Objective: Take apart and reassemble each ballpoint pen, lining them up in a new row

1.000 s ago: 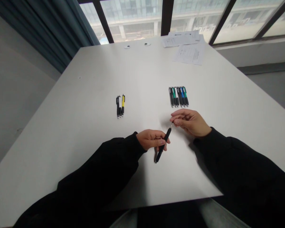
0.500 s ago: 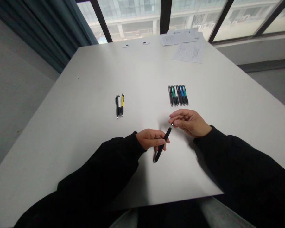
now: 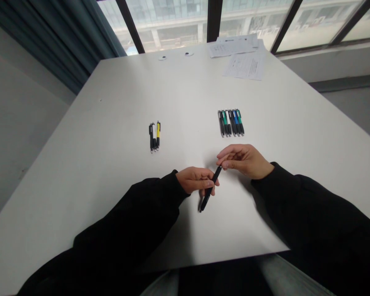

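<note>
The left hand (image 3: 195,181) holds a black pen (image 3: 209,190) just above the white table (image 3: 111,164). Its fingers (image 3: 208,183) are curled tight around the middle of the pen. The pen is tilted, with its top end pointing to 1 o'clock and its low end sticking out below the hand toward 7 o'clock. The right hand (image 3: 245,161) is at 2 o'clock from the left hand. Its thumb and first fingers (image 3: 223,165) are pinched together right at the top end of the pen, touching it. It is too small to tell if they grip a small part there. Three pens (image 3: 154,136) lie side by side on the table at 11 o'clock from the hands, well apart from them. A bigger row of pens (image 3: 231,122) lies near the right hand, at 12 o'clock from it. Papers (image 3: 245,65) lie at the far edge of the table.
</note>
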Available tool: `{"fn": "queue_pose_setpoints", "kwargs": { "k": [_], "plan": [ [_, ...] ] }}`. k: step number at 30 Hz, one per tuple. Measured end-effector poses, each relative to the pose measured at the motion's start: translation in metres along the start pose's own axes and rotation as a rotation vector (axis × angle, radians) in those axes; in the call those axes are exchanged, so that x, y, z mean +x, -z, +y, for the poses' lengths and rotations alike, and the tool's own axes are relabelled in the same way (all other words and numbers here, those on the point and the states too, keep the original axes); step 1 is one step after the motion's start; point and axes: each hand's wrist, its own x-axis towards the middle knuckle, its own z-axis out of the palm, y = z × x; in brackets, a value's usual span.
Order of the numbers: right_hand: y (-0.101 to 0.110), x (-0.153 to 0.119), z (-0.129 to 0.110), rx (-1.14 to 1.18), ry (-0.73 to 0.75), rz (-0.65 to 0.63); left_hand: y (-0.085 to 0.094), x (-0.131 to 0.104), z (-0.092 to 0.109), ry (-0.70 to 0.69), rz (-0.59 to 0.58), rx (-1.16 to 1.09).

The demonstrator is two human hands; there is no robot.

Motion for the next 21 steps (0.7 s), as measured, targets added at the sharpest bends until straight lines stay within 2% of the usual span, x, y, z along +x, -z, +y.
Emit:
{"fn": "queue_pose_setpoints", "kwargs": {
  "k": [21],
  "plan": [
    [0.004, -0.0048, -0.0065, -0.036, -0.018, -0.032, 0.0029, -0.0013, 0.0035, 0.042, -0.04, -0.046]
  ]
}}
